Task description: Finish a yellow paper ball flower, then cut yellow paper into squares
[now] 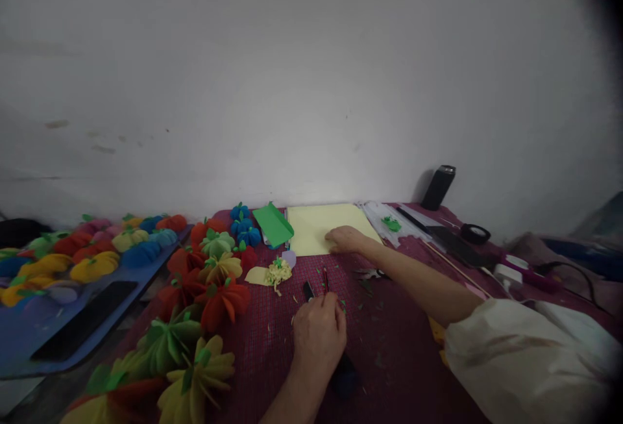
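Observation:
My left hand (319, 328) is closed around a thin dark-red pencil-like stick (326, 278), its tip pointing away from me. Beneath that hand lies a dark object (344, 375), mostly hidden, so its kind is unclear. My right hand (348, 240) reaches in from the right and rests with its fingers laid on a pale yellow sheet (311, 223) by the wall. Left of the sheet sits a folded green sheet (273, 224). Yellow cut scraps (279, 272) are heaped in front of it. A pair of scissors (372, 274) lies close to my right forearm.
Colourful layered pumpkin shapes (224, 300) crowd the left side, with more on a blue board (121, 320) beside a black phone (85, 321). At right are a black bottle (439, 187), a tape roll (475, 234), green scraps (390, 223) and a power strip (525, 273) with a cable.

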A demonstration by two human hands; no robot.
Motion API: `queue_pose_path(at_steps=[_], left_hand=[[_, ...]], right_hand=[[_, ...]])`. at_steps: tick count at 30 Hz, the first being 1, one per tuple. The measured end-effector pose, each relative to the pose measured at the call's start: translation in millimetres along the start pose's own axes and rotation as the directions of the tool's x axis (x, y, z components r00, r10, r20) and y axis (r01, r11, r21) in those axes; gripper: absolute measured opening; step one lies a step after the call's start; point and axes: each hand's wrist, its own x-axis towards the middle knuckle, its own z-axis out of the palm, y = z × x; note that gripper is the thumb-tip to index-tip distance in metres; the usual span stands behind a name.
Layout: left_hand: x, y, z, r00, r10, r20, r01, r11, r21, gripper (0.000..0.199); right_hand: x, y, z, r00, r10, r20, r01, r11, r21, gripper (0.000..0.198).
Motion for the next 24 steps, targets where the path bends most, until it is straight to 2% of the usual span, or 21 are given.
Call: queue_pose_path(at_steps=[6, 11, 18, 24], left_hand=[[0, 0, 2, 1.0, -0.008, 0.017, 0.007, 1.0, 0.003, 0.016], [-1, 1, 1, 1.0, -0.005, 0.018, 0.005, 1.0, -0.002, 0.016], [0, 0, 0, 0.999, -0.01, 0.031, 0.009, 1.0, 0.012, 0.017], [2, -1, 0, 0.999, -0.029, 0.037, 0.028, 1.0, 0.007, 0.018]], right_hand=[[-2, -1, -2, 0.997, -0.072, -0.009, 0.071, 0.994, -0.084, 0.036], [0, -2, -5, 0.998, -0.055, 0.002, 0.055, 0.992, -0.114, 0.025], [1, 2, -2, 0.994, 0.107, -0.007, -0.107, 0.986, -0.131, 0.023], [-6, 21, -11, 0.95, 0.31, -0.046, -0.312, 0.949, -0.052, 0.028]])
